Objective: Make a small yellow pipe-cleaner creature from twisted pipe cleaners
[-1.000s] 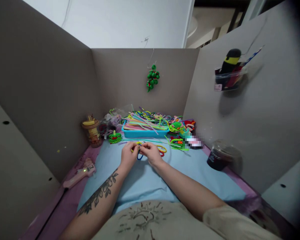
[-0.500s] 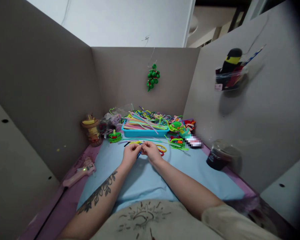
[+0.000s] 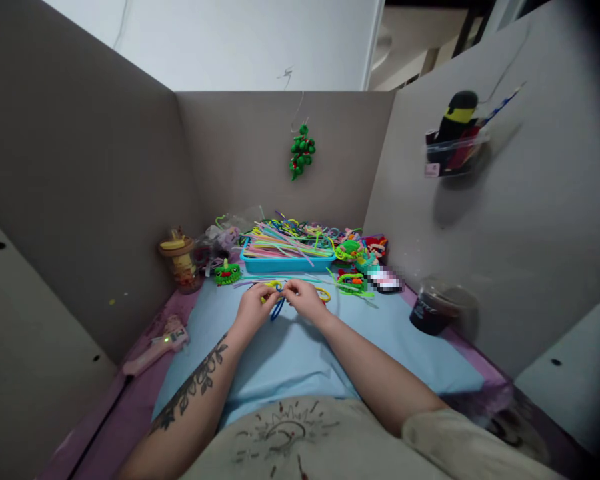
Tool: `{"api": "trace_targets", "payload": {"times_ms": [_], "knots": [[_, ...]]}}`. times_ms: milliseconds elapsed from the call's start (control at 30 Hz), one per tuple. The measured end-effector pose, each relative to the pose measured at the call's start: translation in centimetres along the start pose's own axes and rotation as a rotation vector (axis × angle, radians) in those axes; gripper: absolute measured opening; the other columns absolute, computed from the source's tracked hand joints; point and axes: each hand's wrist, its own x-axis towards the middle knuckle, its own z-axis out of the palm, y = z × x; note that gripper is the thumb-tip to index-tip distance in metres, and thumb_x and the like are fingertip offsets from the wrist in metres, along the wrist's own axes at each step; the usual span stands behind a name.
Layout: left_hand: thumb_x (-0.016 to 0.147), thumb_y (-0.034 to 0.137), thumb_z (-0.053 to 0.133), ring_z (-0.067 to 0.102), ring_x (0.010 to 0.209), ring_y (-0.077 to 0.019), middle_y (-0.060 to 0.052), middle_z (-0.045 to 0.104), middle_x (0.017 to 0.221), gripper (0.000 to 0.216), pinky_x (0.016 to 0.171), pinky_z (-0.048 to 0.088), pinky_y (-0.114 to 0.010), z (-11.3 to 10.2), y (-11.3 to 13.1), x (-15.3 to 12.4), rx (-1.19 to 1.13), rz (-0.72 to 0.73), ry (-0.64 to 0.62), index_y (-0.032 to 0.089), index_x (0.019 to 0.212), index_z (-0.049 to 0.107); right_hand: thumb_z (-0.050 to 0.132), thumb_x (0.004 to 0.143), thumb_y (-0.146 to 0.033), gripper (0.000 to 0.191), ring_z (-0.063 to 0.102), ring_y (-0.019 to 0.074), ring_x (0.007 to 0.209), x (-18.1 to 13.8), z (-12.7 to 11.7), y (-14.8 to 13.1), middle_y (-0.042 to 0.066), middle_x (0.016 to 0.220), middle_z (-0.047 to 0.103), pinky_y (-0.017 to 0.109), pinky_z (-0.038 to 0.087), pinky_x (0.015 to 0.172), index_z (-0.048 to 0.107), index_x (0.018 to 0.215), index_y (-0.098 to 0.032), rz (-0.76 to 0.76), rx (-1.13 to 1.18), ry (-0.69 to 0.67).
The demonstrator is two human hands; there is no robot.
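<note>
Between my two hands is a blue pipe cleaner (image 3: 277, 310), bent into a loop that hangs below my fingers. My left hand (image 3: 255, 303) pinches it from one side, thumb and fingers closed. Fingertips of my right hand (image 3: 303, 298) are closed on it as well, close to the left ones. A yellow pipe cleaner (image 3: 324, 294) curves out past my right hand, partly hidden by it. Beyond my hands stands a blue tray (image 3: 287, 265) heaped with pastel pipe cleaners (image 3: 285, 248).
A green fuzzy figure (image 3: 227, 273) sits left of the tray, and more green pieces (image 3: 353, 281) lie to the right. A pink glue gun (image 3: 160, 348) with a lit light rests at left. Cups stand at left (image 3: 179, 261) and right (image 3: 431, 312). Grey panels enclose three sides.
My fingers have shifted on the blue pipe cleaner, and more of its loop now shows below them. My left hand has turned slightly. The whole view has moved a little.
</note>
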Motion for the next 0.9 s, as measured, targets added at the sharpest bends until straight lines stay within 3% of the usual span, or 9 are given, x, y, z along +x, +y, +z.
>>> {"api": "trace_targets", "payload": {"times_ms": [233,367,500,667,900], "knots": [[0.078,0.027,0.054,0.055,0.067,-0.0140,-0.002,0.063,0.068,0.018,0.062,0.040,-0.024,0.4,-0.2,0.0,-0.087,-0.054,0.021,0.016,0.067,0.064,0.066,0.061,-0.039,0.026,0.048,0.0084,0.047,0.1,0.6,0.0,-0.004,0.053,0.053,0.022,0.042,0.049,0.054,0.065,-0.016,0.227,0.488,-0.033],[0.080,0.027,0.050,0.053,0.068,-0.0136,-0.002,0.059,0.068,0.021,0.063,0.039,-0.024,0.6,0.4,-0.3,-0.063,-0.017,0.062,0.016,0.067,0.061,0.073,0.054,-0.043,0.034,0.048,0.0070,0.046,-0.1,1.1,-0.3,-0.003,0.053,0.054,0.021,0.041,0.048,0.057,0.064,-0.015,0.310,0.651,0.002],[0.082,0.026,0.049,0.051,0.069,-0.0137,-0.003,0.056,0.070,0.020,0.064,0.039,-0.025,0.9,1.2,-0.6,-0.014,0.009,0.105,0.017,0.068,0.060,0.075,0.050,-0.042,0.034,0.046,0.0069,0.047,-0.2,1.7,-0.4,-0.004,0.052,0.052,0.020,0.040,0.048,0.056,0.062,-0.016,0.361,0.720,0.094],[0.080,0.026,0.049,0.050,0.065,-0.0128,-0.002,0.056,0.067,0.020,0.061,0.038,-0.024,1.3,1.6,-0.5,-0.049,-0.054,0.141,0.016,0.065,0.058,0.070,0.054,-0.040,0.029,0.041,0.0063,0.050,-0.3,2.5,-0.4,-0.004,0.057,0.050,0.017,0.033,0.044,0.055,0.062,-0.017,0.335,0.698,0.194],[0.076,0.031,0.052,0.051,0.061,-0.0126,-0.001,0.058,0.062,0.022,0.058,0.038,-0.023,1.5,1.1,-0.3,-0.184,-0.171,0.129,0.015,0.063,0.060,0.067,0.056,-0.036,0.024,0.037,0.0063,0.049,0.0,2.8,0.1,-0.005,0.056,0.046,0.018,0.025,0.041,0.053,0.062,-0.017,0.351,0.689,0.192]]}}
